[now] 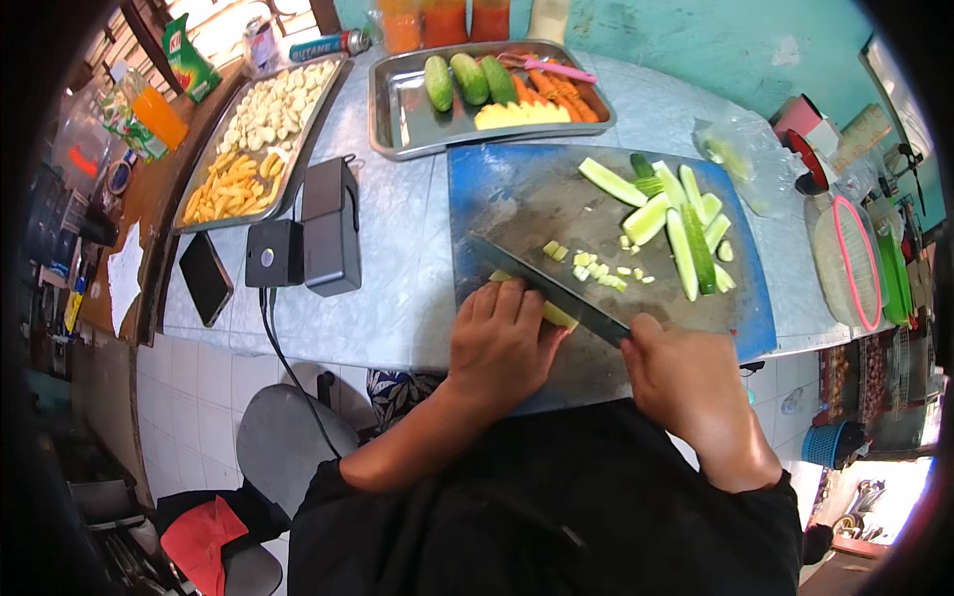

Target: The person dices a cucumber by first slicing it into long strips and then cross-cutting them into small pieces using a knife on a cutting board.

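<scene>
My right hand (674, 372) grips the handle of a kitchen knife, whose dark blade (551, 287) slants away to the left across the board. Bent fingers of my left hand (499, 343) press a pale green cucumber strip (560, 316) against the blue cutting board (477, 179), right beside the blade. The strip is partly hidden under those fingers. Beyond the knife lie small diced cucumber pieces (592, 267). Several long cut cucumber wedges (680, 249) are heaped on the board's right side, some with dark green skin showing.
A steel tray (402, 141) behind the board holds whole cucumbers (469, 78), carrots (563, 93) and a pink-handled peeler (559, 70). Another tray (287, 182) carries peeled garlic cloves (276, 104) and yellow pieces (231, 186). At left are black cabled devices (332, 223) and a phone (206, 279); a plastic bag (753, 160) lies right.
</scene>
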The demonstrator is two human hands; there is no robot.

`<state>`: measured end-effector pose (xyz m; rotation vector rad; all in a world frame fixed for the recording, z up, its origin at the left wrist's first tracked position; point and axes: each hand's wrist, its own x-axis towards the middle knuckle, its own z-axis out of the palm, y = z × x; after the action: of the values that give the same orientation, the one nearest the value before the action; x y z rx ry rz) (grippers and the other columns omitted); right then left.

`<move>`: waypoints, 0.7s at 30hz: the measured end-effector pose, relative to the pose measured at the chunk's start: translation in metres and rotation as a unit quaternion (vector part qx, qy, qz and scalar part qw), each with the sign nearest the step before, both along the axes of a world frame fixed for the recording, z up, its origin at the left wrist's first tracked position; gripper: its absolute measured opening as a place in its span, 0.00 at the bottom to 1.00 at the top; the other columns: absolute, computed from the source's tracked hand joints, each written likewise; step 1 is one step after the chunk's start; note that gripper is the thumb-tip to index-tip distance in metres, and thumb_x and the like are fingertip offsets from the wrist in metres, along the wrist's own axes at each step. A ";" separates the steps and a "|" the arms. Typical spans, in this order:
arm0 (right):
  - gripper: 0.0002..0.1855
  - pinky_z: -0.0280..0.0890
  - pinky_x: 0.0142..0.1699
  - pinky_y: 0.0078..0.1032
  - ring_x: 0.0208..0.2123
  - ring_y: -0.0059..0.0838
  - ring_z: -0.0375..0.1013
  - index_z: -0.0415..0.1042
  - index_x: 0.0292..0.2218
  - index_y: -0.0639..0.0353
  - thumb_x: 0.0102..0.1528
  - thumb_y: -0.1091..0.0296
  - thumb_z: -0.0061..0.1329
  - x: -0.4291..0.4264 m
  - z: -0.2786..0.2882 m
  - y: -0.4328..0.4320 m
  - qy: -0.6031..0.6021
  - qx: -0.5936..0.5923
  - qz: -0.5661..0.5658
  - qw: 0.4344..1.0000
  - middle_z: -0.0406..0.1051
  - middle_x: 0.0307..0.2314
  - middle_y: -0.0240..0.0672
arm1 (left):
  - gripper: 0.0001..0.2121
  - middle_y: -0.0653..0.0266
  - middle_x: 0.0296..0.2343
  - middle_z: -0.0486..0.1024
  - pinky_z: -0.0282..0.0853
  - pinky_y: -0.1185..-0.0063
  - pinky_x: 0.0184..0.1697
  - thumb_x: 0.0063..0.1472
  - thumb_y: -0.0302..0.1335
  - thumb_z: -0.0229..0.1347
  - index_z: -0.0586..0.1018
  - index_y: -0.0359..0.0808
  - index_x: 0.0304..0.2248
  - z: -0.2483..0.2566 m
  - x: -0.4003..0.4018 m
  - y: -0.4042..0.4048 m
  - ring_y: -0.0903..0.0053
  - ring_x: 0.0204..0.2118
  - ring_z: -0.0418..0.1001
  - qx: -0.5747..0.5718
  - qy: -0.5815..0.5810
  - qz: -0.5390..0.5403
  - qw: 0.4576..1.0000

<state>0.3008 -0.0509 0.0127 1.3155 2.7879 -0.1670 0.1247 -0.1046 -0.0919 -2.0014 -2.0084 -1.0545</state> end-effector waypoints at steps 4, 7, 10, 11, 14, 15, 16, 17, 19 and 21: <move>0.07 0.66 0.29 0.43 0.24 0.47 0.74 0.68 0.29 0.58 0.55 0.64 0.44 -0.013 -0.019 0.004 -0.002 0.031 0.022 0.999 0.71 0.19 0.44 | 0.17 0.52 0.38 0.72 0.67 0.68 0.44 0.50 0.36 0.61 0.76 0.33 0.35 0.004 -0.001 -0.002 0.57 0.41 0.70 -0.018 -0.006 -0.006 1.000; 0.07 0.66 0.29 0.43 0.23 0.47 0.74 0.67 0.28 0.58 0.55 0.65 0.45 -0.033 -0.034 0.014 0.039 0.026 0.032 0.998 0.72 0.19 0.44 | 0.16 0.53 0.37 0.72 0.67 0.68 0.44 0.49 0.34 0.61 0.76 0.33 0.35 0.004 -0.003 -0.003 0.58 0.40 0.70 -0.025 -0.026 -0.021 0.999; 0.08 0.66 0.30 0.43 0.24 0.47 0.74 0.68 0.28 0.58 0.56 0.64 0.44 -0.048 -0.033 0.025 0.045 0.019 0.051 0.997 0.72 0.19 0.44 | 0.13 0.55 0.36 0.73 0.68 0.69 0.44 0.50 0.31 0.60 0.77 0.33 0.35 -0.001 -0.005 -0.003 0.58 0.40 0.70 -0.020 -0.056 -0.004 0.998; 0.09 0.66 0.30 0.43 0.25 0.47 0.74 0.68 0.28 0.58 0.56 0.63 0.44 -0.051 -0.032 0.031 0.043 0.001 0.050 0.998 0.73 0.20 0.44 | 0.12 0.56 0.35 0.73 0.68 0.69 0.44 0.50 0.28 0.60 0.77 0.33 0.34 -0.003 -0.006 -0.003 0.59 0.40 0.70 -0.006 -0.065 -0.008 0.998; 0.11 0.65 0.30 0.44 0.25 0.49 0.73 0.68 0.29 0.57 0.58 0.60 0.43 -0.050 -0.025 0.036 0.057 -0.011 0.043 0.997 0.73 0.20 0.44 | 0.10 0.56 0.34 0.72 0.67 0.69 0.43 0.49 0.25 0.60 0.76 0.34 0.32 -0.006 -0.010 -0.003 0.59 0.39 0.70 0.038 -0.087 -0.025 0.995; 0.12 0.65 0.30 0.44 0.25 0.49 0.73 0.68 0.29 0.57 0.58 0.59 0.43 -0.048 -0.023 0.036 0.080 -0.009 0.032 0.996 0.72 0.20 0.44 | 0.09 0.56 0.34 0.72 0.66 0.69 0.42 0.49 0.24 0.59 0.75 0.34 0.32 -0.007 -0.011 -0.003 0.59 0.39 0.70 0.063 -0.095 -0.043 0.993; 0.12 0.65 0.30 0.44 0.25 0.49 0.73 0.68 0.29 0.57 0.58 0.59 0.43 -0.044 -0.018 0.035 0.074 -0.006 0.040 0.996 0.72 0.20 0.44 | 0.09 0.56 0.34 0.72 0.66 0.69 0.42 0.49 0.24 0.59 0.75 0.34 0.32 -0.006 -0.011 -0.003 0.59 0.39 0.70 0.068 -0.100 -0.035 0.992; 0.12 0.64 0.30 0.43 0.24 0.50 0.72 0.68 0.28 0.57 0.58 0.59 0.43 -0.038 -0.014 0.031 0.090 -0.001 0.017 0.996 0.72 0.20 0.45 | 0.09 0.57 0.33 0.72 0.66 0.69 0.41 0.49 0.23 0.59 0.74 0.34 0.32 -0.006 -0.012 -0.005 0.60 0.38 0.69 0.065 -0.113 -0.014 0.991; 0.13 0.64 0.29 0.43 0.24 0.50 0.72 0.68 0.28 0.58 0.58 0.59 0.43 -0.029 -0.006 0.023 0.100 0.005 0.000 0.995 0.71 0.20 0.46 | 0.10 0.57 0.33 0.71 0.65 0.69 0.41 0.49 0.22 0.59 0.74 0.34 0.32 -0.008 -0.011 -0.005 0.60 0.37 0.69 0.062 -0.132 0.011 0.989; 0.13 0.63 0.29 0.43 0.23 0.50 0.71 0.67 0.27 0.57 0.59 0.59 0.44 -0.020 0.000 0.014 0.061 -0.003 -0.024 0.998 0.71 0.19 0.46 | 0.12 0.57 0.33 0.71 0.63 0.69 0.42 0.49 0.24 0.60 0.73 0.35 0.34 -0.011 -0.010 -0.006 0.60 0.37 0.68 0.049 -0.116 0.031 0.992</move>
<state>0.2811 -0.0365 0.0122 1.4197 2.8530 -0.2652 0.1149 -0.1102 -0.1030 -1.8293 -2.0661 -1.3992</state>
